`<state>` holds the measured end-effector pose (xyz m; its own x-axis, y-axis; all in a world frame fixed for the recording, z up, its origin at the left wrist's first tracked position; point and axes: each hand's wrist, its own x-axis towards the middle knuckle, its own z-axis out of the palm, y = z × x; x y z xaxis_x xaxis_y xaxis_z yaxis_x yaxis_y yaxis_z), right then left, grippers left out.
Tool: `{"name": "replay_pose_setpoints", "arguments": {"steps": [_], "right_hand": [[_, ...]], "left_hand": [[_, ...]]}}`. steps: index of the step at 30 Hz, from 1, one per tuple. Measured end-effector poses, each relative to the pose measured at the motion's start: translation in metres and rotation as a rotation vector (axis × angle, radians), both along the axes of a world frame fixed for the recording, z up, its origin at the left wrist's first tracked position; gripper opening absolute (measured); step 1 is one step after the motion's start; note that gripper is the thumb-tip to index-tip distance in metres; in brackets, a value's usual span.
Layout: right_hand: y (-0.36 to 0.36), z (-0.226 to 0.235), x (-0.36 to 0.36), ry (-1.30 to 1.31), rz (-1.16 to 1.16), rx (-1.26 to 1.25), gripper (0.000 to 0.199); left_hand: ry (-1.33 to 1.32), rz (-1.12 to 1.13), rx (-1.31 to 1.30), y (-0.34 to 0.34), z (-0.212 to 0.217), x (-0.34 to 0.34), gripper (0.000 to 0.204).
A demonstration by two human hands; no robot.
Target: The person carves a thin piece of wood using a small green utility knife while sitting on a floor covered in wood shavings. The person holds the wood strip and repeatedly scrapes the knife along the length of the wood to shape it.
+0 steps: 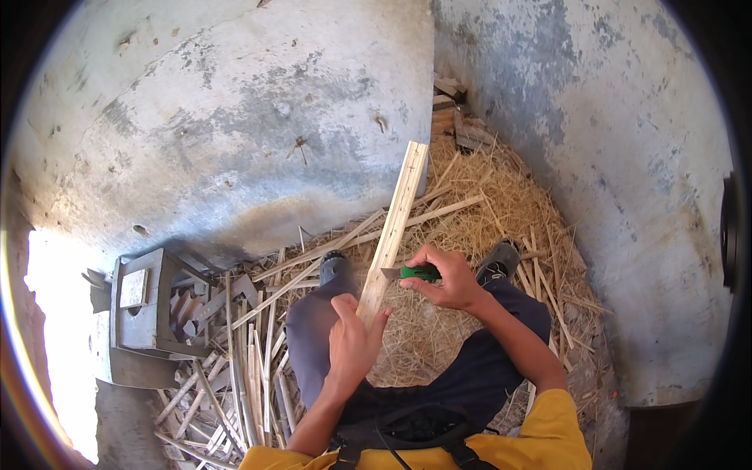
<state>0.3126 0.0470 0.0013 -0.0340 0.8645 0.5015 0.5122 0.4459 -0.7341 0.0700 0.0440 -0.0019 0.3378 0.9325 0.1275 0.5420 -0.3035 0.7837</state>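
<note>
My left hand [350, 338] grips the lower end of a long pale wooden strip [398, 211], perhaps split bamboo, with small dark marks along its face. The strip slants up and away, its far end leaning slightly right. In my right hand [453, 280] is a green-handled utility knife [420, 272], pinched between thumb and fingers. Its blade points left and meets the strip's right edge a little above my left hand. Both hands are between my knees, over the straw-covered floor.
Loose straw and shavings [486, 196] spread over the floor. Many long wooden slats [254, 368] lie in a heap at the left, beside a grey wooden box-like stand [160, 341]. Worn plaster walls [258, 102] rise ahead and to the right. Wood scraps [470, 129] fill the far corner.
</note>
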Motion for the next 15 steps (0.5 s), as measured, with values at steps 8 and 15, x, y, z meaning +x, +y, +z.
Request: {"name": "replay_pose_setpoints", "arguments": {"steps": [8,15], "right_hand": [[-0.0029,0.0055,-0.0062,-0.031,0.01,0.034,0.035],[-0.0037,0.0068,-0.0088,-0.008,0.023,0.018,0.033]], "left_hand": [[-0.072,-0.032,-0.028,0.0056,0.0018,0.0047,0.048],[-0.094,-0.092,-0.084,0.0057,0.0107,0.0037,0.03]]}}
